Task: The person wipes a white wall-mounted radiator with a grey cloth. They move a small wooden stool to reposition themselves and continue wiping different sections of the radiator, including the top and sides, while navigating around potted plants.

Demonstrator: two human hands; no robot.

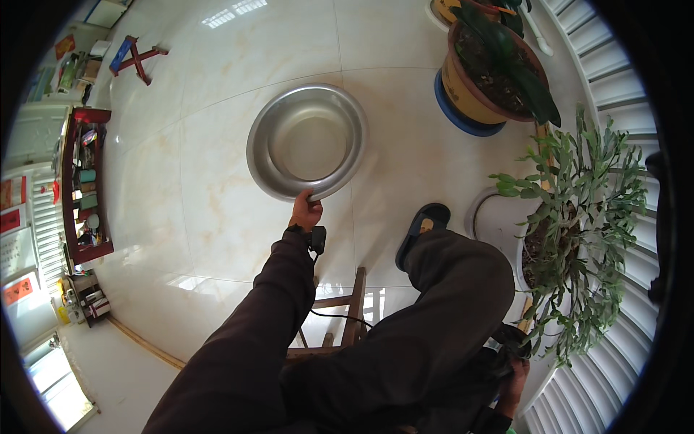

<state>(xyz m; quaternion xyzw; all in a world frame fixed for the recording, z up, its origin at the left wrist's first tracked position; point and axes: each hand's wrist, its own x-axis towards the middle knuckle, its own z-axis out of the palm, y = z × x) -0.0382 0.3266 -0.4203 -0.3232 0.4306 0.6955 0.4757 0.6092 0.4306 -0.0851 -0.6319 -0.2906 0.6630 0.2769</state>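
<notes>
A wide stainless steel basin (307, 146) tilts slightly over the pale floor in front of me, and nothing shows inside it. My left hand (307, 210) grips its near rim, with the thumb over the edge. A black device (317, 240) is strapped to my left wrist, and a thin black cable runs from it towards my lap. Low at the right, beside my leg, my right hand (520, 373) is against a black object (511, 340). The object's kind is unclear, and part of this hand is hidden. Whether the basin touches the floor cannot be told.
At the right stand a potted plant (482, 81) on a blue saucer and a bushy plant (580, 238) in a white pot. A wooden stool frame (353, 309) stands near my slippered foot (425, 233). A folding stool (136, 58) and a red shelf (87, 184) are leftward.
</notes>
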